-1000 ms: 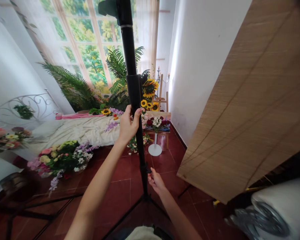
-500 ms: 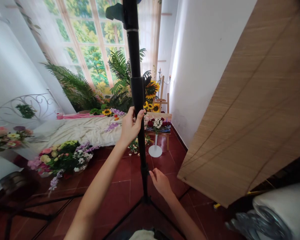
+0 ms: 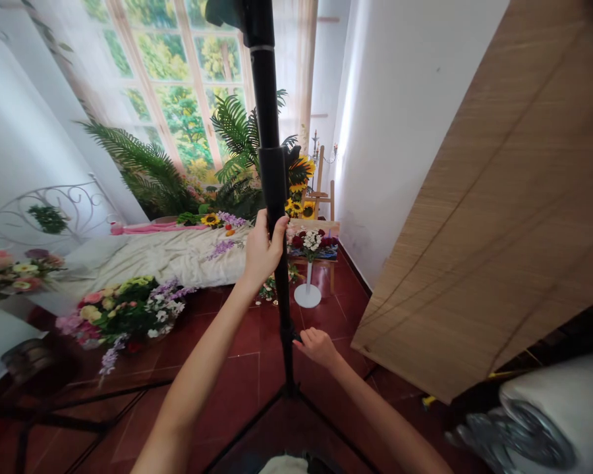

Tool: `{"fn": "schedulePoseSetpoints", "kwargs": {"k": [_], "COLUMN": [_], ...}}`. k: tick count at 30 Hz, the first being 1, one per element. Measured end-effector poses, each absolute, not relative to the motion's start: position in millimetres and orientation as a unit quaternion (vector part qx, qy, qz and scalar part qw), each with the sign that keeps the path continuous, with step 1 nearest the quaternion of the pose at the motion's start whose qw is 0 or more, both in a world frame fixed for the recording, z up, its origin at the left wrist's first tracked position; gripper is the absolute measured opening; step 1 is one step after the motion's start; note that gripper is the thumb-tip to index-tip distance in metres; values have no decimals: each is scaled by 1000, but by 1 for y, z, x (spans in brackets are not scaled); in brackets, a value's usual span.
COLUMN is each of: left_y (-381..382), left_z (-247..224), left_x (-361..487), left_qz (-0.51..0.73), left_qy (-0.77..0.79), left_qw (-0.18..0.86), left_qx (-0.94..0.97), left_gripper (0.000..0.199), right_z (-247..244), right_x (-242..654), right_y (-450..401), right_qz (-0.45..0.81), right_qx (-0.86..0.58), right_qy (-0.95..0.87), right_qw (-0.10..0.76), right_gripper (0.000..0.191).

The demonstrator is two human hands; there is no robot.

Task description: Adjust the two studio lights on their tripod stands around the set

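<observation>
A black light stand [image 3: 275, 178] rises upright in front of me, its legs spread on the red tiled floor. My left hand [image 3: 265, 249] is wrapped round its pole at mid height, thumb on the near side. Lower down, my right hand [image 3: 317, 345] has its fingers closed at a small dark knob [image 3: 294, 336] on the right side of the pole. The fingers largely cover the knob. The top of the stand runs out of view.
A bed [image 3: 143, 259] with white cloth stands at the left, flowers [image 3: 123, 306] before it. A white round-based stand [image 3: 307, 295] is beyond the pole. A bamboo blind [image 3: 494, 197] hangs at the right. Black stand legs [image 3: 79, 421] lie at lower left.
My right hand's fingers have closed in at the knob; before, they were more spread beside the pole. My left hand keeps its hold, slightly further right in view.
</observation>
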State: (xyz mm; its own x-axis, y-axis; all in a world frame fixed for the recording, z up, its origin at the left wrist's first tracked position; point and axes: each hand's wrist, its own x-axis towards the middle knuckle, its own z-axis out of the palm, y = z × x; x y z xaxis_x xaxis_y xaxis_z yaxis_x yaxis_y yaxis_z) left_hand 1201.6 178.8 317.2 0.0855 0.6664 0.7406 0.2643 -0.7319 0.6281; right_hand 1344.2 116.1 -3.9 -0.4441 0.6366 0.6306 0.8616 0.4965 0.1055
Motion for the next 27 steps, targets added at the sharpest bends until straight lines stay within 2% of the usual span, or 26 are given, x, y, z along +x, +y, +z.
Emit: {"fn": "schedulePoseSetpoints", "kwargs": {"k": [10, 16, 21, 25, 27], "left_y": [180, 175, 171, 159, 143], "left_z": [316, 318, 319, 317, 314], "left_x": [1204, 1203, 1195, 1180, 1171], "left_qz": [591, 580, 563, 537, 539], "left_qy": [298, 307, 299, 297, 304], "left_qw": [201, 219, 272, 307, 311], "left_qx": [722, 722, 720, 728, 721], "left_gripper": [28, 30, 31, 34, 42], "right_z": [-25, -6, 4, -6, -16], "right_x": [1321, 1330, 1329, 1328, 1328], "right_y": [103, 102, 96, 95, 95], "right_qz": [-40, 62, 144, 148, 123], "right_qx": [-599, -589, -605, -615, -626], "right_qy": [-719, -740, -711, -708, -712], "right_qw": [349, 318, 328, 313, 293], "right_gripper": [58, 58, 57, 62, 65]}}
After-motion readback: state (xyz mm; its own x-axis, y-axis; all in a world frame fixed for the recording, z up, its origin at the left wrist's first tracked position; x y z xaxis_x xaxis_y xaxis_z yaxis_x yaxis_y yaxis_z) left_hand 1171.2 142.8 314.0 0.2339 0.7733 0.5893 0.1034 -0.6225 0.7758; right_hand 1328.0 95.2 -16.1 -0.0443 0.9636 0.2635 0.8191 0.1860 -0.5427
